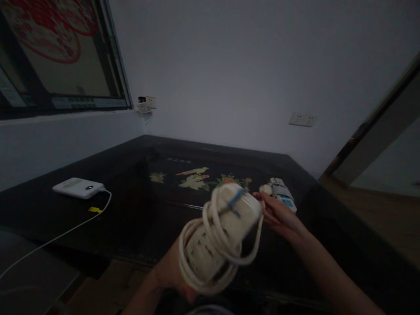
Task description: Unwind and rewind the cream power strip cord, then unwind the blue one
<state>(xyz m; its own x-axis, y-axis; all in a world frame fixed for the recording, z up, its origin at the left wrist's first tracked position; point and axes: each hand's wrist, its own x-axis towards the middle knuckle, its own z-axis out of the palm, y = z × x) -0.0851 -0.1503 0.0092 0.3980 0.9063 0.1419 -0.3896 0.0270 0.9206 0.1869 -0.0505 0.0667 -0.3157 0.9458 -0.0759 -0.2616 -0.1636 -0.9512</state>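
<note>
Power strip (216,236), white, cord wound round it: gripped from below in the left hand (173,275), raised above the dark tabletop (138,218). Right hand (278,216): fingers pinching the cord's plug end (265,190). White power bank (78,187), cabled, far left. Small white device (282,192) beside the right hand.

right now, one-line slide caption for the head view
Left hand holds a cord-wrapped white power strip over a dark table; right hand pinches its cord near a small white device.
</note>
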